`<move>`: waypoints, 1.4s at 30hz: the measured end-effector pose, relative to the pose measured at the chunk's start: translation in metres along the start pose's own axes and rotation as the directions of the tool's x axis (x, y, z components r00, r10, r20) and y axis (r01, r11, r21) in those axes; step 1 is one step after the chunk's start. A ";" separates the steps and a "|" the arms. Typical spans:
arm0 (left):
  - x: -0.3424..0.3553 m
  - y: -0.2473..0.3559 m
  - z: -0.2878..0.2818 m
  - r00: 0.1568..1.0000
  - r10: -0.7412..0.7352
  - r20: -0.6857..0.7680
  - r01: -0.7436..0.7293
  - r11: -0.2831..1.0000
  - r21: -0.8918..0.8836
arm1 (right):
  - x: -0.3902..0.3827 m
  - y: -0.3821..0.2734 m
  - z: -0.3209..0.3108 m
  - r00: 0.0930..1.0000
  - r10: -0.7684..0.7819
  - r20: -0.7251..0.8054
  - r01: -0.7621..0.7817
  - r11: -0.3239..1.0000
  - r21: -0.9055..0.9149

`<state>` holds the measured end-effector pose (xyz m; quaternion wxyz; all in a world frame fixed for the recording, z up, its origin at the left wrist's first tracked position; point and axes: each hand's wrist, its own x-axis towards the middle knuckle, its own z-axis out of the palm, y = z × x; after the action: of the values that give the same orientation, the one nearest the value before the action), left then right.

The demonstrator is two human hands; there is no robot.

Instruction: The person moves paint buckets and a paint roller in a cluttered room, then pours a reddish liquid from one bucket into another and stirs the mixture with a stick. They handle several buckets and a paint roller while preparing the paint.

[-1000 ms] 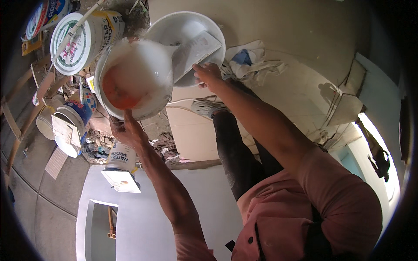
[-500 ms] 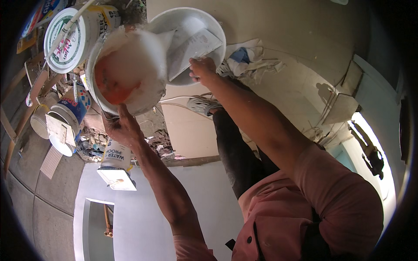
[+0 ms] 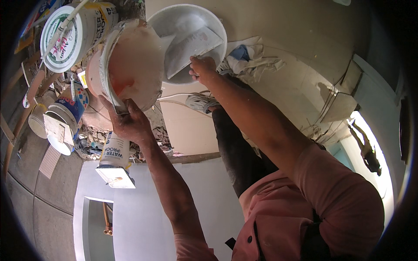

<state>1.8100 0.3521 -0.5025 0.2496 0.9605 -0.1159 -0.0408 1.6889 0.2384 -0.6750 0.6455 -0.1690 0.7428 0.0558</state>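
Observation:
My left hand (image 3: pixel 133 122) grips the rim of a tilted bucket (image 3: pixel 106 69), which is coated in white powder and reddish inside. The bucket's mouth leans over a round whitish basin (image 3: pixel 220 26). Pale powder and haze blur the gap between them. In the basin lies a wide, flat, whitish plate-like blade (image 3: pixel 191 45) with a straight edge. My right hand (image 3: pixel 202 69) is closed at that edge and appears to hold the blade; its fingers partly hide the grip.
On the left stand a large white lidded pail (image 3: pixel 63 39), a blue paint bucket (image 3: pixel 72 102) and a white tub (image 3: pixel 115 150). Crumpled cloth (image 3: pixel 248 56) lies right of the basin. My sandalled foot (image 3: pixel 200 102) is just below it. Farther right another person (image 3: pixel 368 152) shows.
The bucket has tipped farther toward the basin, showing more of its outer side, and my left hand has turned and shifted right with it. My right hand has hardly moved.

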 end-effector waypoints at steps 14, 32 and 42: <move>-0.021 0.015 0.029 0.929 0.359 -0.089 -0.348 0.930 0.120 | 0.001 -0.003 0.006 0.998 0.062 0.032 -0.064 0.996 0.064; -0.021 -0.035 -0.008 0.842 -0.539 0.001 0.408 0.636 -0.655 | 0.016 0.004 0.020 0.994 0.067 -0.087 -0.063 0.997 0.046; -0.092 -0.092 -0.056 0.626 -0.771 0.115 0.541 0.323 -0.777 | 0.153 0.050 -0.013 0.895 -0.422 0.143 0.418 0.683 -0.598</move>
<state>1.7471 0.4789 -0.4966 0.5966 0.7196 0.3520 -0.0489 1.6439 0.2536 -0.8293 0.5475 -0.5354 0.6267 0.1444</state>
